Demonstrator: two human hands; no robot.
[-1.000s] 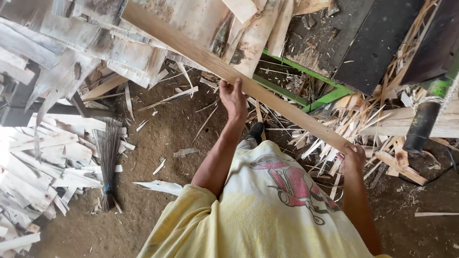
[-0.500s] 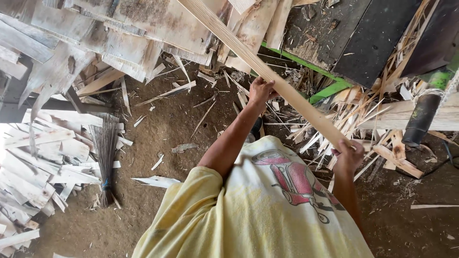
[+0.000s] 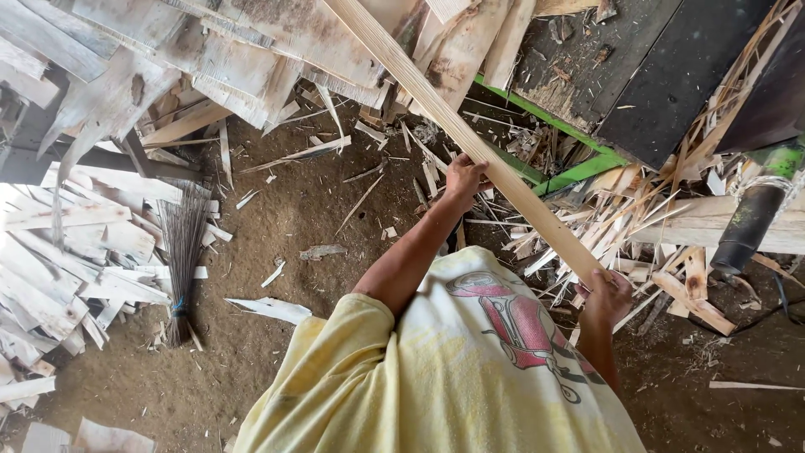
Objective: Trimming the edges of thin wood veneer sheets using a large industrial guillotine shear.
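I hold a long pale wooden plank that runs diagonally from the top middle down to the lower right. My left hand grips it from below about halfway along, arm stretched forward. The near end of the plank is in my right hand, close to my body. My yellow shirt with a red print fills the bottom of the view. The plank hangs above the dirt floor and the wood scraps.
Stacks of pale boards lie at the left, and more boards at the top. A thin-stick broom rests on the dirt. A green-framed dark table, a splinter heap and a black cylinder stand at the right.
The plank has swung steeper, its far end moving right and up out of view. My left hand has shifted right along it. My right hand has stayed at the near end.
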